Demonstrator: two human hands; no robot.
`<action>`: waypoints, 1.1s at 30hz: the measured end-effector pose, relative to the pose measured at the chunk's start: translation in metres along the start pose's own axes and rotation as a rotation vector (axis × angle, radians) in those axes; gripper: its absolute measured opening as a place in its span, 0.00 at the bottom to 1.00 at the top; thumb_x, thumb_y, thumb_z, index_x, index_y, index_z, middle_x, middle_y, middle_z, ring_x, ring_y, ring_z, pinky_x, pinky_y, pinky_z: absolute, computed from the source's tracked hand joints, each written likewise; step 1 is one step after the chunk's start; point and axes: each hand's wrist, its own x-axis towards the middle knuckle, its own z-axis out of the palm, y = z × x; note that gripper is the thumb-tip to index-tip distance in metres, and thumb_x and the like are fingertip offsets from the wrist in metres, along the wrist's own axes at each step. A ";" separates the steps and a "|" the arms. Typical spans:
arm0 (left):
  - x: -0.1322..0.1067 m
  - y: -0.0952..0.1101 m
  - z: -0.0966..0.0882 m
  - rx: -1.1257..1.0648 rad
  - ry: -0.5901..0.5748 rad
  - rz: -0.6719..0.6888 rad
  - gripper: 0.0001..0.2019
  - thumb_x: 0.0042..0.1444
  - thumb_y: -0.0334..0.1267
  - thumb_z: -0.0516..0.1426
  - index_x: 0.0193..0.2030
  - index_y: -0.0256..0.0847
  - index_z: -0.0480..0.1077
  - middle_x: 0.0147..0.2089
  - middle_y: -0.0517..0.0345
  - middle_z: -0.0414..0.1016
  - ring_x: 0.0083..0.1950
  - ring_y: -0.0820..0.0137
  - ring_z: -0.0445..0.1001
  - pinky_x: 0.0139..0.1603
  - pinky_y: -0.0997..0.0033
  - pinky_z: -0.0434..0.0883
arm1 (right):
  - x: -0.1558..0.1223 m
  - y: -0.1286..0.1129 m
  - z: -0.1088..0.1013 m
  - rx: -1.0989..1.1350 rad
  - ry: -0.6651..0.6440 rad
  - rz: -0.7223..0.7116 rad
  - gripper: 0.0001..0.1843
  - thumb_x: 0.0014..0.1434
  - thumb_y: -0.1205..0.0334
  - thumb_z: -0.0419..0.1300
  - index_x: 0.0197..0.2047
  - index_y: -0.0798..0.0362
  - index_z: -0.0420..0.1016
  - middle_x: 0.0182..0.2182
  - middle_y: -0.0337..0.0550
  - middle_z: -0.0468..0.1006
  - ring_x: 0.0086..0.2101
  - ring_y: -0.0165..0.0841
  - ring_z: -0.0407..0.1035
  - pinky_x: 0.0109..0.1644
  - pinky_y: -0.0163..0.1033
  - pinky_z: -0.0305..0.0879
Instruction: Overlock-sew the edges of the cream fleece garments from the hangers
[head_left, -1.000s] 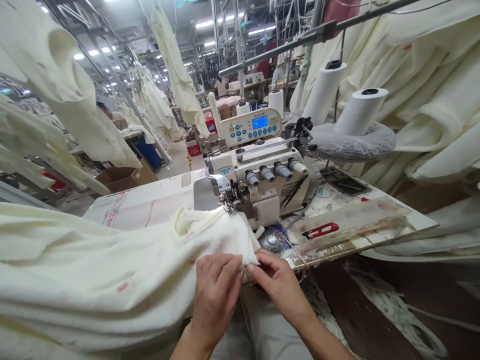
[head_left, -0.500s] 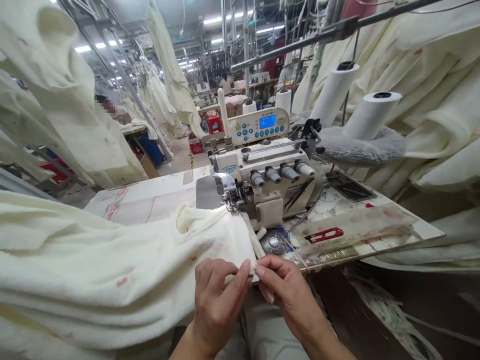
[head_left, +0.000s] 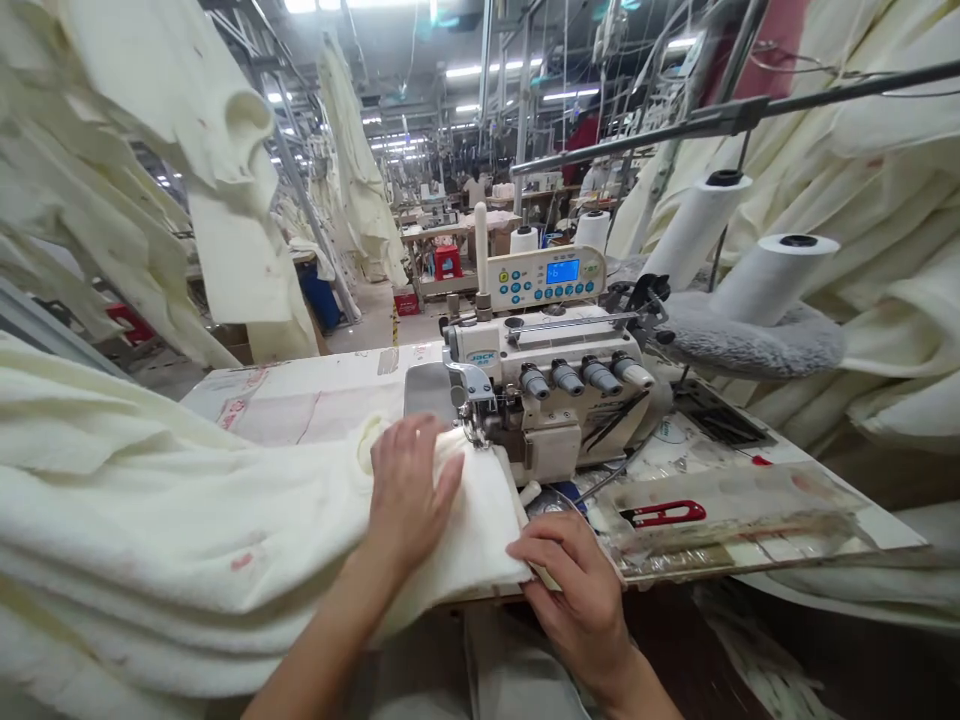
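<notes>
Cream fleece cloth [head_left: 300, 540] with small reddish marks spreads over the left of the table, and its edge runs under the presser foot [head_left: 475, 428] of a white overlock sewing machine [head_left: 555, 370]. My left hand [head_left: 411, 490] lies on the cloth just left of the foot, palm down, thumb apart from the fingers. At the near right corner of the cloth, my right hand [head_left: 574, 570] pinches the edge between thumb and fingers. The hidden fingertips of the left hand are partly lost against the cloth.
Red-handled thread snips [head_left: 667, 514] lie on the table's right side. White thread cones [head_left: 776, 275] stand behind on a grey fluffy pad [head_left: 750, 335]. A control panel [head_left: 547, 277] with a lit screen tops the machine. Cream garments [head_left: 232, 200] hang on both sides.
My left hand has left the near cloth edge and moved up and left to lie by the presser foot. My right hand stays at the cloth corner. The view has shifted slightly left.
</notes>
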 end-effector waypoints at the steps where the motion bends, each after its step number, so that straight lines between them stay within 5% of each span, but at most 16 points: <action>1: 0.010 -0.008 0.002 0.031 -0.051 -0.046 0.09 0.59 0.39 0.50 0.44 0.41 0.65 0.51 0.48 0.67 0.54 0.58 0.62 0.53 0.52 0.58 | -0.001 0.000 0.001 0.002 0.011 0.010 0.14 0.53 0.79 0.52 0.37 0.53 0.70 0.32 0.43 0.68 0.34 0.34 0.64 0.36 0.40 0.63; 6: 0.041 -0.032 0.013 0.010 -0.234 -0.125 0.06 0.57 0.39 0.50 0.38 0.41 0.64 0.48 0.53 0.69 0.52 0.61 0.64 0.55 0.54 0.56 | 0.004 0.007 0.005 -0.002 0.010 0.031 0.11 0.56 0.77 0.55 0.39 0.53 0.71 0.32 0.43 0.70 0.34 0.33 0.65 0.37 0.40 0.62; 14: 0.068 -0.055 0.030 0.002 -0.199 -0.151 0.06 0.55 0.40 0.53 0.37 0.41 0.65 0.47 0.54 0.70 0.52 0.61 0.65 0.56 0.57 0.56 | 0.030 0.021 0.016 -0.044 0.048 0.042 0.07 0.59 0.72 0.58 0.40 0.55 0.74 0.32 0.44 0.72 0.34 0.33 0.65 0.38 0.39 0.61; 21: 0.095 -0.073 0.043 -0.032 -0.201 -0.191 0.14 0.55 0.42 0.54 0.47 0.41 0.65 0.54 0.49 0.67 0.55 0.59 0.64 0.55 0.59 0.60 | 0.050 0.031 0.026 -0.232 0.039 0.078 0.06 0.62 0.67 0.56 0.37 0.55 0.74 0.33 0.45 0.72 0.36 0.36 0.64 0.41 0.42 0.59; 27: 0.121 -0.083 0.049 0.001 -0.203 -0.253 0.20 0.56 0.42 0.53 0.55 0.37 0.61 0.58 0.42 0.63 0.57 0.59 0.64 0.52 0.64 0.63 | 0.029 0.013 0.026 -0.181 0.090 0.119 0.08 0.62 0.68 0.53 0.43 0.53 0.71 0.37 0.47 0.71 0.38 0.36 0.65 0.43 0.42 0.61; 33: 0.113 -0.098 0.023 0.043 -0.227 -0.361 0.27 0.60 0.51 0.43 0.58 0.31 0.56 0.57 0.37 0.64 0.55 0.56 0.67 0.50 0.63 0.63 | -0.015 -0.001 0.020 0.032 -0.119 0.145 0.06 0.62 0.68 0.53 0.41 0.54 0.69 0.36 0.46 0.73 0.39 0.35 0.67 0.43 0.39 0.63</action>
